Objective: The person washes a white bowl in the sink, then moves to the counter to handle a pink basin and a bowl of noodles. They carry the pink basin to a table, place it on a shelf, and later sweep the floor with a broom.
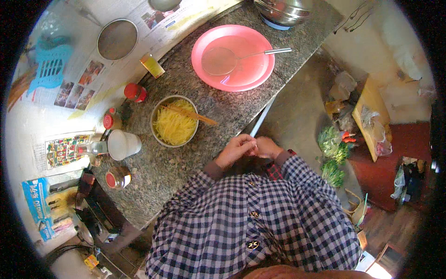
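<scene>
My left hand (235, 150) and my right hand (267, 148) meet in front of my checked shirt, beside the front edge of the granite counter (181, 171). Their fingers are drawn together and touch; whether something small is pinched between them cannot be made out. Nearest on the counter is a round bowl (153, 129) filled with yellow shredded vegetable (174, 127). A pair of wooden chopsticks (195, 115) lies across that bowl. Farther off, a pink plastic basin (198, 62) holds liquid, and a round mesh skimmer (219, 61) rests in it with its handle over the rim.
Along the wall stand a red-lidded jar (135, 92), a white plastic cup (127, 144), a glass jar (118, 178) and a yellow box (152, 65). A steel pot (284, 10) occupies the far end. Green vegetables (331, 143) and a tilted wooden board (371, 104) are to the right.
</scene>
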Tool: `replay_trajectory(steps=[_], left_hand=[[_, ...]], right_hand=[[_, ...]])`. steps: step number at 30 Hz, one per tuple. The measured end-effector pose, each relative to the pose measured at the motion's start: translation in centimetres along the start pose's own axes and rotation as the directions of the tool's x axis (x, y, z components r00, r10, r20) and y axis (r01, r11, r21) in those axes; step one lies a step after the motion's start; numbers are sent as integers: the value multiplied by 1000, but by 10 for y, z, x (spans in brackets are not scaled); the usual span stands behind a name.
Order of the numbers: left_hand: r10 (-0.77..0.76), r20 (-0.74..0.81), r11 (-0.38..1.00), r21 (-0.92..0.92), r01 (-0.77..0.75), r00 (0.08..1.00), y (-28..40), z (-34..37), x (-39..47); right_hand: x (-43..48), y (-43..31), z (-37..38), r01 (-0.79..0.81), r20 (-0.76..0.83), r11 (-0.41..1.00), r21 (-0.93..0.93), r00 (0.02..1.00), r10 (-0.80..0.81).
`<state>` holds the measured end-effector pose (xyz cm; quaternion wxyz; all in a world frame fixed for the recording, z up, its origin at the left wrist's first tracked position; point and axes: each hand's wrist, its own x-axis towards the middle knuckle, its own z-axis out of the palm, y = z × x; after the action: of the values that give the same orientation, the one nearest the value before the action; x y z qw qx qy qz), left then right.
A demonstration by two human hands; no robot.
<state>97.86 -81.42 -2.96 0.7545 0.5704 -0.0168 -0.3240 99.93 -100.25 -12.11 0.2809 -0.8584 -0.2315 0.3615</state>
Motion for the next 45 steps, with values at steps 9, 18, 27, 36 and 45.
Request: replay_trajectory(steps=[9,18,27,36,45], left_hand=[[-17,-252,998,-57,3,967,33,-39,-62],[-73,-604,975,-210,-70,794,26,-30,-125],[56,-663,981,-103,-165,746,56,-36,-86],[114,-486,981,-85,-177,866,70,-40,-41],[76,-558,974,-137,-182,826,58,-55,-49]], right_hand=[[83,5,-233,-236,-791,834,-498,518,-326],[142,39,-263,-309,-507,602,-736,841,-188],[57,12,-277,-79,-485,879,-470,856,-182],[72,3,-257,-300,-622,823,-482,779,-81],[20,-22,-285,-366,-795,840,-400,595,-119]])
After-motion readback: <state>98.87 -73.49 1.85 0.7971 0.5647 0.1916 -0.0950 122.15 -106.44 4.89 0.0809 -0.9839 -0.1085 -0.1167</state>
